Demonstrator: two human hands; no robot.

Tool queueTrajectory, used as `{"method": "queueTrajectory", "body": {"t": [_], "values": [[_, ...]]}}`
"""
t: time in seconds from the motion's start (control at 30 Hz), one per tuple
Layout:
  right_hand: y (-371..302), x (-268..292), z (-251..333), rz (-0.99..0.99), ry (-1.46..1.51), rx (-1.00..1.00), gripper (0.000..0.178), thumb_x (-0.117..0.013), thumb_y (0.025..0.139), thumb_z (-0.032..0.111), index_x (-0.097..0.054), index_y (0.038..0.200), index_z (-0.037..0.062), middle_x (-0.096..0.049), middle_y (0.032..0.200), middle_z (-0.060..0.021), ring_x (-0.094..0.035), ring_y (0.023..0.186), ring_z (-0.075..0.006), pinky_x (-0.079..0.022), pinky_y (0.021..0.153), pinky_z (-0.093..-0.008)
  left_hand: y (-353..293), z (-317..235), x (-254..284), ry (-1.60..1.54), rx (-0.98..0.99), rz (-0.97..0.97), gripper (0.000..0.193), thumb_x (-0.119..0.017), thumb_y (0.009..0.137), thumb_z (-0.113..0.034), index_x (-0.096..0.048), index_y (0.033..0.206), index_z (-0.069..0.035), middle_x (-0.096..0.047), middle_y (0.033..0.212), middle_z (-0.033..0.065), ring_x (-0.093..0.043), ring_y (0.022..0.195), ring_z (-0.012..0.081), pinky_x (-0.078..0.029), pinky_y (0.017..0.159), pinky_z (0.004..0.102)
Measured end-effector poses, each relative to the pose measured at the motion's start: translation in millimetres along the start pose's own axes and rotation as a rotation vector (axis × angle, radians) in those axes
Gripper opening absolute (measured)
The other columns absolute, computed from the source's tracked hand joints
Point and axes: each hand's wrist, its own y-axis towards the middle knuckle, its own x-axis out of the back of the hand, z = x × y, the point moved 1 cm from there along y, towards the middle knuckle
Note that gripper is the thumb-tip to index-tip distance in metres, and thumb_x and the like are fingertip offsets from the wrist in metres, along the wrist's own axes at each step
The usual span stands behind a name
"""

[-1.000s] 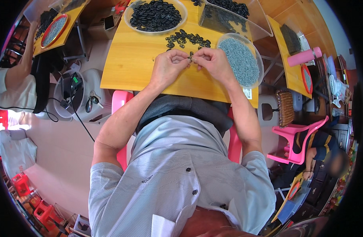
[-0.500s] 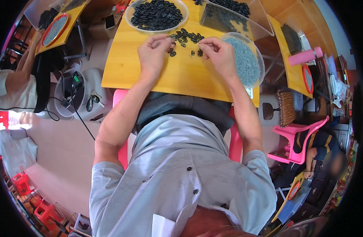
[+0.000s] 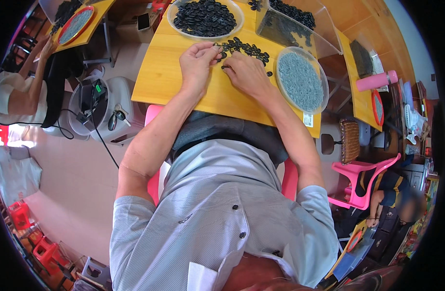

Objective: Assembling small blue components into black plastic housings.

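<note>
Over the yellow table (image 3: pixel 159 72), my left hand (image 3: pixel 197 65) is closed in a pinch, with a small black oval plastic piece at its fingertips. Beside it, my right hand (image 3: pixel 249 73) has its fingers bent together around a small dark piece, mostly hidden by them. The fingertips of both hands are close but apart. Just beyond them a loose spread of small black pieces (image 3: pixel 249 48) lies on the tabletop. One single black piece (image 3: pixel 269 73) sits to the right of my right hand.
A round clear tub (image 3: pixel 170 22) heaped with black pieces stands at the far left; a clear rectangular box (image 3: pixel 300 40) holding more is far right. Another round tub (image 3: pixel 279 72) of small grey-blue pieces stands near the right edge. Co-workers sit at side tables, left and lower right.
My right hand has moved left from beside the grey-blue tub to near my left hand, its fingers bent in. The view has shifted slightly.
</note>
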Motion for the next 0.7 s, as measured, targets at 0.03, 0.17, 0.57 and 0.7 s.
{"method": "queueTrajectory", "body": {"t": [0.03,0.17,0.57,0.7], "values": [[-3.0,0.3,-1.3,0.001,0.000,0.000,0.013,-0.065,0.083,0.015,-0.069,0.092,0.0053,-0.065,0.086,-0.0118,-0.065,0.079,-0.0332,-0.051,0.068,-0.0432,-1.4,1.0,-1.5,0.008,0.015,0.012,0.017,-0.067,0.091,-0.004,-0.062,0.106,0.002,-0.072,0.095,0.0133,-0.068,0.081,0.0145,-0.053,0.071,0.0231],[-22.3,3.5,-10.8,-0.004,0.043,-0.044,0.013,-0.066,0.084,0.016,-0.070,0.091,0.0053,-0.065,0.086,-0.0124,-0.066,0.078,-0.0335,-0.052,0.069,-0.0439,-12.1,6.7,-7.2,0.050,0.053,0.061,0.018,-0.067,0.091,-0.003,-0.061,0.107,0.003,-0.072,0.095,0.0134,-0.068,0.083,0.0152,-0.053,0.071,0.0232],[-45.6,15.7,-12.3,-0.182,0.506,-0.354,0.015,-0.068,0.084,0.011,-0.071,0.095,0.0014,-0.070,0.077,-0.0143,-0.069,0.070,-0.0231,-0.053,0.065,-0.0331,-27.7,20.5,-15.3,-0.025,0.187,0.156,0.017,-0.066,0.091,-0.002,-0.060,0.106,0.004,-0.070,0.095,0.0128,-0.069,0.087,0.0178,-0.057,0.077,0.0269],[-44.5,16.8,-20.6,-0.116,0.504,-0.369,0.014,-0.068,0.084,0.011,-0.071,0.093,0.0007,-0.070,0.080,-0.0135,-0.068,0.070,-0.0228,-0.053,0.066,-0.0331,-27.2,17.2,-17.3,0.005,0.198,0.165,0.017,-0.066,0.091,-0.002,-0.061,0.105,0.004,-0.070,0.094,0.0131,-0.069,0.085,0.0178,-0.057,0.078,0.0268]]}}
